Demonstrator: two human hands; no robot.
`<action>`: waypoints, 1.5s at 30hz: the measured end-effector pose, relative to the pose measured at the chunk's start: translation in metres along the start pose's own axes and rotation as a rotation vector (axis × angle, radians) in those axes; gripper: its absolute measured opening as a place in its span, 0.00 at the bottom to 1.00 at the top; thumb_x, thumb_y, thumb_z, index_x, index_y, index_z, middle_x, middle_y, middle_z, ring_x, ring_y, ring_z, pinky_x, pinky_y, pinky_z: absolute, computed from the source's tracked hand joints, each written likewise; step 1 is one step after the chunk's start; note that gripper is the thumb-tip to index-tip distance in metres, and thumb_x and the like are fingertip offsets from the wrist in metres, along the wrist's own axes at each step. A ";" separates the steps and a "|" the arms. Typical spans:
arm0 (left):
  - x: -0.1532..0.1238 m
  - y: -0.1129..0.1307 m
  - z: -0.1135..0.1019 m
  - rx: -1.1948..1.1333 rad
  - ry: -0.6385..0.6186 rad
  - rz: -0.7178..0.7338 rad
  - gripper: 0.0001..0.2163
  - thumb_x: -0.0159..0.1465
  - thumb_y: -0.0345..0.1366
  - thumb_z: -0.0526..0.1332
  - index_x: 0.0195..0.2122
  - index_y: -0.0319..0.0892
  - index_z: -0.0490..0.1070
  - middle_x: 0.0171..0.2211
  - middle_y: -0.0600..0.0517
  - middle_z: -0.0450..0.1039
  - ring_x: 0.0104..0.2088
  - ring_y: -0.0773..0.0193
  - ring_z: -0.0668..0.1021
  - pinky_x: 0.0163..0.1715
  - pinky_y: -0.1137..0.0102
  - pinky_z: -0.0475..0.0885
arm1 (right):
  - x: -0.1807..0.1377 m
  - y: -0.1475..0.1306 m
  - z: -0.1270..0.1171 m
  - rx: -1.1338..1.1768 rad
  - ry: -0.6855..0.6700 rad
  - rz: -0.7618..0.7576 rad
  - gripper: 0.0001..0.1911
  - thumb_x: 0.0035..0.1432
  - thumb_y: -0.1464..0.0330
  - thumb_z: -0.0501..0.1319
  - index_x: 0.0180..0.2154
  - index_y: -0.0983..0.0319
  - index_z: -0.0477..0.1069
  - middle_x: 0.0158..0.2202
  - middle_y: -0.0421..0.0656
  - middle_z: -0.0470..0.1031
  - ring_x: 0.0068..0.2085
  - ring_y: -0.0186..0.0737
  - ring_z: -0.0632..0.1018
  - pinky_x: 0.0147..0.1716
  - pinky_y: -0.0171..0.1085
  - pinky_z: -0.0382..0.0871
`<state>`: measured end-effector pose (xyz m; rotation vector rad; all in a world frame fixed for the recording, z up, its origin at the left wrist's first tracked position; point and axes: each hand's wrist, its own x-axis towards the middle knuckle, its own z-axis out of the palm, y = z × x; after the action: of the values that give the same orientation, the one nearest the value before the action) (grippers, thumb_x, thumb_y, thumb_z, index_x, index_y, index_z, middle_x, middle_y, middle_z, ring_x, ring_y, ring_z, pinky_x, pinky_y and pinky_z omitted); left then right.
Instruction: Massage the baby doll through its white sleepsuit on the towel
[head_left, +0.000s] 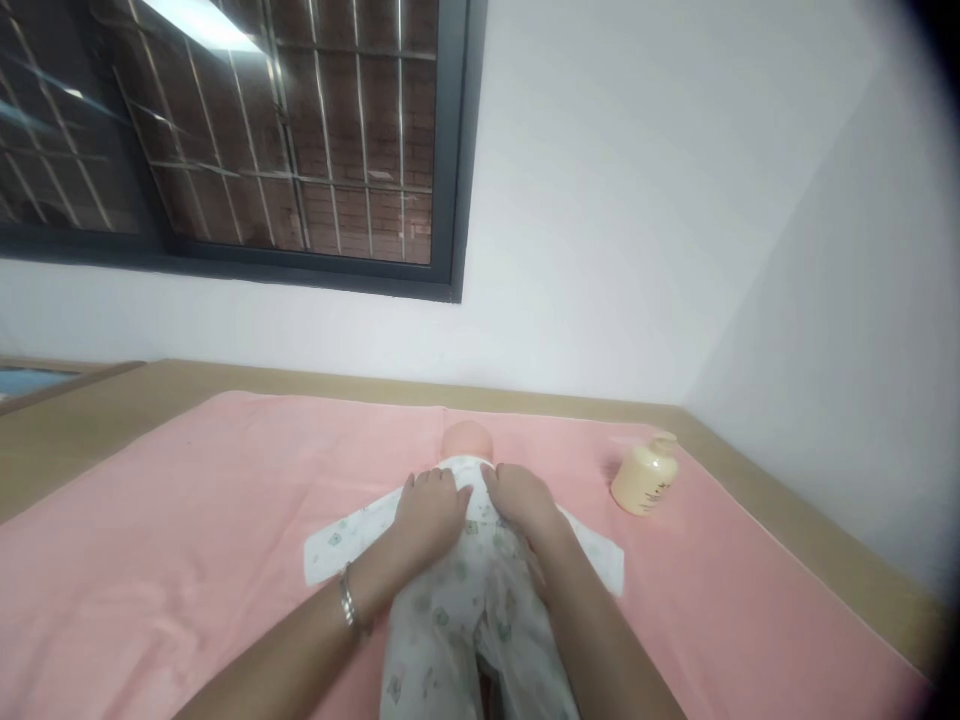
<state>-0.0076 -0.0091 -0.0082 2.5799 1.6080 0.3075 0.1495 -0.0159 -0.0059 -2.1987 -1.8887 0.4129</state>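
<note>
A baby doll with a smooth bald head (466, 440) lies on its back in a white long-sleeved top (480, 510) and loose trousers (442, 610), both with a small green print. Its sleeves spread out to either side. My left hand (433, 510) is on the left of the doll's chest, fingers curled on the top and thumb toward the middle. Opposite it, my right hand (523, 497) has its fingers closed on the other side of the top. A silver bracelet (347, 598) circles my left wrist. The fabric between my fingers is partly hidden.
Beneath the doll is a pink cloth (225, 500) on a tan surface (172, 385). A cream pump bottle (643, 480) stands on the cloth at the right. Behind are a white wall (600, 200) and a dark-framed barred window (300, 130).
</note>
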 end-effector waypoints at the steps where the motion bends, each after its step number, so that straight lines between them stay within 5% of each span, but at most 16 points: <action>1: 0.006 -0.005 0.002 -0.046 -0.009 -0.036 0.24 0.68 0.46 0.40 0.42 0.37 0.71 0.44 0.38 0.74 0.47 0.48 0.74 0.49 0.55 0.62 | -0.003 -0.004 0.000 -0.044 0.019 -0.016 0.31 0.66 0.55 0.39 0.44 0.67 0.74 0.46 0.58 0.75 0.46 0.53 0.75 0.47 0.47 0.61; 6: 0.030 -0.025 0.012 -0.246 -0.127 -0.184 0.33 0.64 0.59 0.37 0.40 0.38 0.73 0.42 0.38 0.76 0.44 0.46 0.76 0.43 0.60 0.67 | 0.000 -0.008 0.006 -0.069 0.067 -0.006 0.30 0.66 0.55 0.40 0.45 0.67 0.73 0.45 0.57 0.75 0.48 0.54 0.74 0.53 0.52 0.54; 9: 0.034 -0.029 0.015 -0.292 -0.112 -0.236 0.35 0.61 0.63 0.39 0.39 0.39 0.74 0.41 0.39 0.77 0.42 0.46 0.78 0.38 0.62 0.68 | 0.011 -0.001 0.011 0.001 0.029 0.053 0.33 0.65 0.52 0.37 0.46 0.65 0.73 0.47 0.56 0.75 0.49 0.54 0.73 0.52 0.51 0.56; 14: 0.036 -0.032 0.023 -0.373 -0.069 -0.257 0.34 0.60 0.64 0.41 0.37 0.42 0.75 0.38 0.42 0.78 0.36 0.50 0.79 0.31 0.66 0.68 | 0.021 0.010 0.016 0.068 0.005 0.046 0.37 0.63 0.46 0.37 0.46 0.62 0.74 0.48 0.53 0.75 0.52 0.53 0.72 0.58 0.55 0.45; 20: 0.038 -0.036 0.030 -0.354 -0.050 -0.254 0.34 0.60 0.64 0.40 0.37 0.41 0.75 0.38 0.42 0.78 0.37 0.50 0.79 0.32 0.66 0.68 | 0.025 0.018 0.022 0.146 -0.011 0.057 0.39 0.60 0.42 0.37 0.45 0.62 0.74 0.45 0.53 0.76 0.46 0.53 0.75 0.43 0.45 0.65; 45: 0.036 -0.035 0.028 -0.414 -0.055 -0.238 0.32 0.61 0.63 0.41 0.37 0.44 0.76 0.37 0.44 0.79 0.36 0.51 0.78 0.31 0.66 0.67 | 0.024 0.018 0.020 0.179 -0.020 0.054 0.39 0.60 0.42 0.37 0.48 0.60 0.72 0.48 0.51 0.75 0.48 0.52 0.74 0.44 0.44 0.66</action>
<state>-0.0173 0.0393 -0.0373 2.0549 1.6091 0.4858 0.1627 0.0045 -0.0325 -2.1393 -1.7314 0.5914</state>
